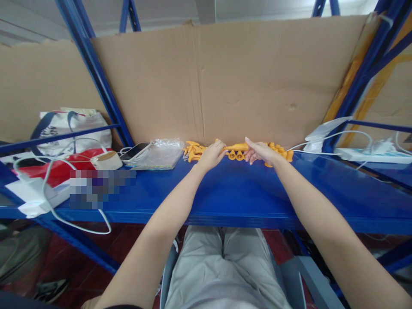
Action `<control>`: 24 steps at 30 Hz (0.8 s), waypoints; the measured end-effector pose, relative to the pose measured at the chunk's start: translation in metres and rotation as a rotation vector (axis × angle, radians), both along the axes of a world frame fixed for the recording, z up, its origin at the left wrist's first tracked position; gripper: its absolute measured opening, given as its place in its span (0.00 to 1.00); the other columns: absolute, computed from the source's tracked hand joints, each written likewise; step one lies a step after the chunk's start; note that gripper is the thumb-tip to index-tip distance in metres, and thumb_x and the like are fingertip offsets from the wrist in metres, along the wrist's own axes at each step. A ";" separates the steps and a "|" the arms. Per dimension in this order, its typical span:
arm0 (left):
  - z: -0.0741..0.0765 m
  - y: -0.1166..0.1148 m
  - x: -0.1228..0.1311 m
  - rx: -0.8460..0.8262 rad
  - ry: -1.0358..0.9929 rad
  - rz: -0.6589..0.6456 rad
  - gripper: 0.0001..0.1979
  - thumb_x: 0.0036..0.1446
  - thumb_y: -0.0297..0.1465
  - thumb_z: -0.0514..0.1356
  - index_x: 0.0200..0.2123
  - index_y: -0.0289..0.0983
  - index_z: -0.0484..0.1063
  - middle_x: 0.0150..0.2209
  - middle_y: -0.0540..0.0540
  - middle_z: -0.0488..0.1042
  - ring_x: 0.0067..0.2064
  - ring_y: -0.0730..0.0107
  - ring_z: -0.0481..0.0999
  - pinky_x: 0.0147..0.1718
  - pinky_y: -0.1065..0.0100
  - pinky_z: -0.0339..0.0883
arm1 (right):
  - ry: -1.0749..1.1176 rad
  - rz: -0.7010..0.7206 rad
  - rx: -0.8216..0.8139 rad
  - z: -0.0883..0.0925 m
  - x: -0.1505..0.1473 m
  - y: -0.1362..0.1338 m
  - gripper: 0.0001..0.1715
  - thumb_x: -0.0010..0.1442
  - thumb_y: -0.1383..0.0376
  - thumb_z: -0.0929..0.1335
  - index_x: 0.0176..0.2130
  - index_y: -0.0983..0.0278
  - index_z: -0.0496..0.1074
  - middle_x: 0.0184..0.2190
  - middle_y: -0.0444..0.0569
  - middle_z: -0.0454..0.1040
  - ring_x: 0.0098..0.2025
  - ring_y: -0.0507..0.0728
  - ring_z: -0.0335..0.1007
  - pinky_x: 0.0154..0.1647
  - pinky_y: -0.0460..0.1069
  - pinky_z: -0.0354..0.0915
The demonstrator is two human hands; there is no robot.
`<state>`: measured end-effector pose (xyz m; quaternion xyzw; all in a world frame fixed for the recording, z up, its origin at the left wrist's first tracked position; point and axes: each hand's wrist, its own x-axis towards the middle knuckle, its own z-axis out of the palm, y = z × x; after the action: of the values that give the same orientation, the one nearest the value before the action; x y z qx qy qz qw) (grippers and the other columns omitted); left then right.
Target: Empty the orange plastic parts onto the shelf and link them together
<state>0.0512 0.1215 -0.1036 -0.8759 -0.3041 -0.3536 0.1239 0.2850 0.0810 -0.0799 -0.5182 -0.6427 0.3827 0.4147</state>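
Note:
A row of orange plastic pieces lies along the back of the blue shelf, against the cardboard. My left hand (pixel 210 155) is closed, its fingertips on the left end of a long orange plastic piece (pixel 237 146). Near that piece's other end is my right hand (pixel 260 152), thumb raised and fingers apart; whether it touches the piece I cannot tell. Two cup-shaped orange pieces (pixel 236 156) sit between the hands. More orange pieces (pixel 194 151) with small metal chains lie left of my left hand, and a further cluster (pixel 283 151) lies beyond my right wrist.
A clear plastic packet (pixel 161 154) and a phone (pixel 137 151) lie to the left. Further left are a white charger (pixel 107 160), cables, a red bag (pixel 64 165) and a canvas bag (pixel 74 131). A white power strip (pixel 376 155) is at right. Blue posts frame the shelf.

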 end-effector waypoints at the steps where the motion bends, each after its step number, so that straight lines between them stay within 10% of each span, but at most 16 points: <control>1: -0.001 0.001 0.000 -0.001 -0.003 0.001 0.07 0.68 0.31 0.52 0.39 0.37 0.69 0.43 0.41 0.73 0.46 0.61 0.75 0.48 0.62 0.69 | -0.005 0.013 0.002 0.000 0.001 0.000 0.31 0.66 0.40 0.61 0.32 0.62 0.71 0.26 0.56 0.79 0.23 0.57 0.74 0.26 0.50 0.72; 8: -0.005 0.011 -0.003 0.036 -0.025 -0.037 0.07 0.68 0.32 0.53 0.38 0.38 0.68 0.40 0.43 0.73 0.44 0.62 0.75 0.46 0.62 0.70 | 0.136 0.135 0.066 0.003 0.004 -0.006 0.10 0.58 0.60 0.76 0.38 0.61 0.74 0.31 0.46 0.82 0.27 0.51 0.76 0.29 0.45 0.71; 17: -0.004 0.006 0.000 0.071 -0.033 -0.038 0.06 0.68 0.32 0.53 0.39 0.38 0.68 0.42 0.42 0.73 0.45 0.61 0.75 0.47 0.60 0.71 | 0.121 -0.044 -0.043 0.002 -0.011 -0.006 0.33 0.64 0.42 0.66 0.24 0.64 0.74 0.17 0.55 0.74 0.17 0.54 0.69 0.19 0.47 0.65; 24: -0.005 0.010 -0.002 0.051 -0.036 -0.027 0.07 0.69 0.32 0.53 0.38 0.38 0.69 0.40 0.43 0.72 0.44 0.62 0.75 0.46 0.61 0.70 | 0.221 0.018 -0.015 0.004 -0.011 -0.010 0.13 0.64 0.57 0.72 0.34 0.63 0.75 0.29 0.51 0.81 0.21 0.52 0.73 0.19 0.44 0.63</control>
<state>0.0495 0.1317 -0.1085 -0.8699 -0.2855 -0.3784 0.1359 0.2740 0.0713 -0.0759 -0.4703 -0.5947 0.4460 0.4756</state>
